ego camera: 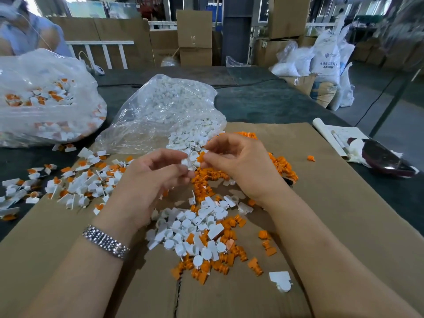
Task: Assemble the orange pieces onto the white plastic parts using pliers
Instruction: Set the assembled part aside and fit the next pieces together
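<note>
My left hand [151,180] pinches a small white plastic part [187,162] at its fingertips. My right hand [238,161] pinches an orange piece [201,157] right beside that white part, the two nearly touching. Both hands hover above a cardboard sheet [321,203]. Under them lies a mixed pile of loose white parts [195,226] and orange pieces [282,166]. A spread of joined white-and-orange parts [80,184] covers the left side. No pliers are visible.
An open clear bag of white parts [169,111] lies just behind my hands. A larger bag of joined parts [46,97] sits at the far left, with a person behind it. A dark dish and rolled paper [378,157] rest at the right edge.
</note>
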